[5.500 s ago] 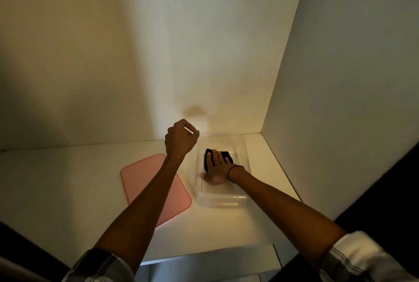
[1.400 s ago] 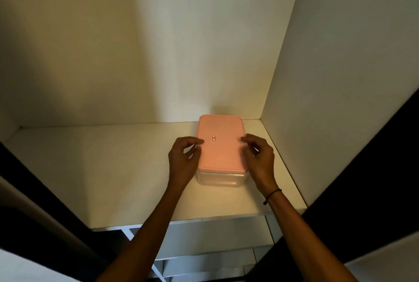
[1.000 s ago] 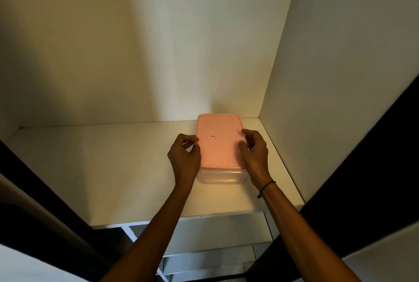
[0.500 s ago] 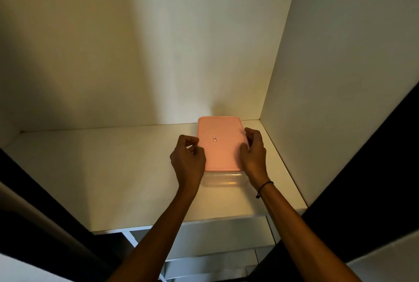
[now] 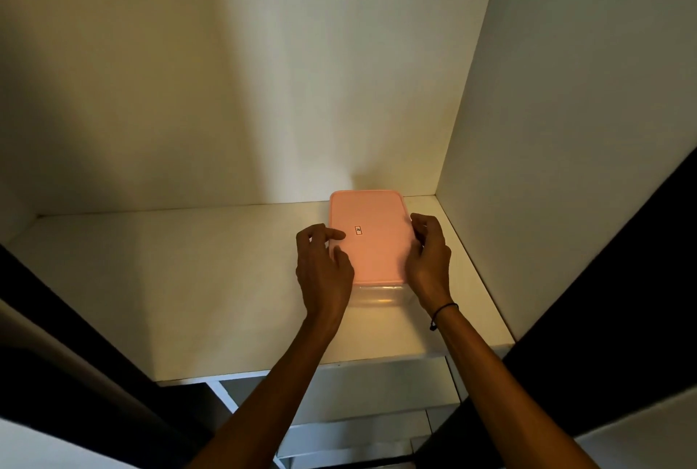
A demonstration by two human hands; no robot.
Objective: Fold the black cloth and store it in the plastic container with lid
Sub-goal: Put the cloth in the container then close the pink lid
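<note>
The plastic container (image 5: pixel 377 297) stands on the white shelf near its right back corner, closed by the pink lid (image 5: pixel 371 242). Only a strip of its clear front wall shows below the lid. The black cloth is out of sight under the lid. My left hand (image 5: pixel 324 268) rests at the lid's left edge with fingers spread and the index finger lying on the lid. My right hand (image 5: pixel 430 257) is cupped around the lid's right edge, fingers curled against it.
The white shelf (image 5: pixel 188 280) spreads to the left of the container. The back wall (image 5: pixel 301 91) and right side wall (image 5: pixel 547 167) close in behind and beside the container. Below the shelf's front edge sits a white frame (image 5: pixel 358 393).
The open container with the cloth in it and the lid lying beside it became a lidded box. In the last half second my left fingers loosened and spread onto the lid.
</note>
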